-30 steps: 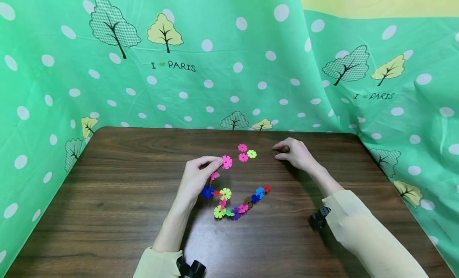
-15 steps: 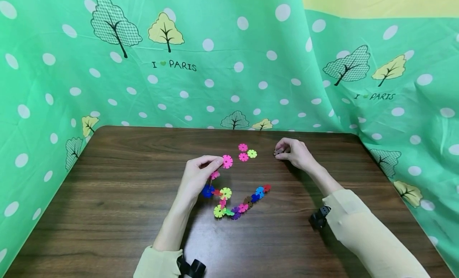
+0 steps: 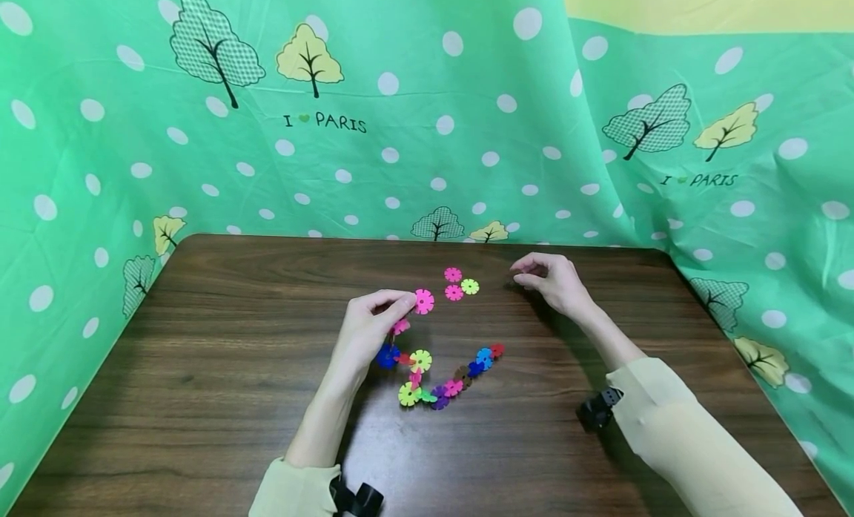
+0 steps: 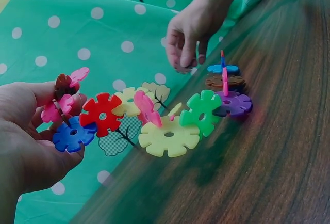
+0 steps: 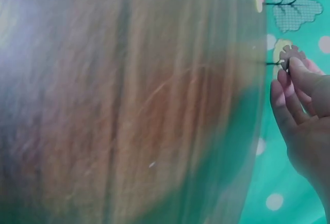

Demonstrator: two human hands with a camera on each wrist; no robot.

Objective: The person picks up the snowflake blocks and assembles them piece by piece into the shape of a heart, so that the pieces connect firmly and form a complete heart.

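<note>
My left hand (image 3: pixel 365 328) pinches one end of a chain of flower-shaped plastic discs (image 3: pixel 408 394), near a pink disc (image 3: pixel 424 302). From there the chain bends down through blue, red, yellow, green and purple pieces, then runs right to a red disc (image 3: pixel 497 350). In the left wrist view, a blue disc (image 4: pixel 73 133) hangs by the left palm, with brown and pink pieces at the fingertips. At the table's far right, my right hand (image 3: pixel 552 283) pinches a loose brown disc (image 5: pixel 292 53) between thumb and fingers, best seen in the right wrist view.
Two loose pink discs (image 3: pixel 454 293) and a yellow-green one (image 3: pixel 470 286) lie between the hands on the dark wooden table (image 3: pixel 200 369). A green dotted cloth (image 3: pixel 400 116) hangs behind the table's far edge. Black wrist cameras (image 3: pixel 597 411) sit at both sleeves.
My right hand has shifted slightly up and right, and the brown disc it pinches has turned so that it barely shows in the head view. The left hand and chain stay nearly still.
</note>
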